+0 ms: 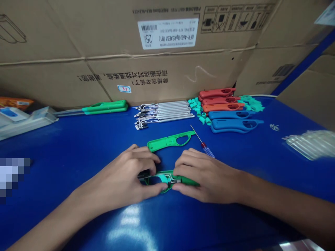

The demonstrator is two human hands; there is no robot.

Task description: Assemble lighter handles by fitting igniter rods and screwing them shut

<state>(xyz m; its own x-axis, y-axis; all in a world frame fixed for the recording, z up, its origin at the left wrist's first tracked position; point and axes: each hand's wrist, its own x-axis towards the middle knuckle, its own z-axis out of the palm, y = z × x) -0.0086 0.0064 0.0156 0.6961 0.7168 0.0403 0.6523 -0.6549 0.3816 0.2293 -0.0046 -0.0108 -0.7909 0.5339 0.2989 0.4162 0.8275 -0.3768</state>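
Head view: grips green shell (191, 181) with left hand (128, 172) and right hand (209, 177) toward tabletop's (86, 150) near edge, seems to tuck wires (171, 179) in, likely needs gentle pushing next.

Slim bare forearms (62, 221), narrow wrists (243, 186), bare left hand (131, 172) and right hand (208, 176) with slender fingers (145, 164)

casing (189, 181): green | insert (163, 178): teal | tabletop (78, 150): blue | rods (174, 112): silver
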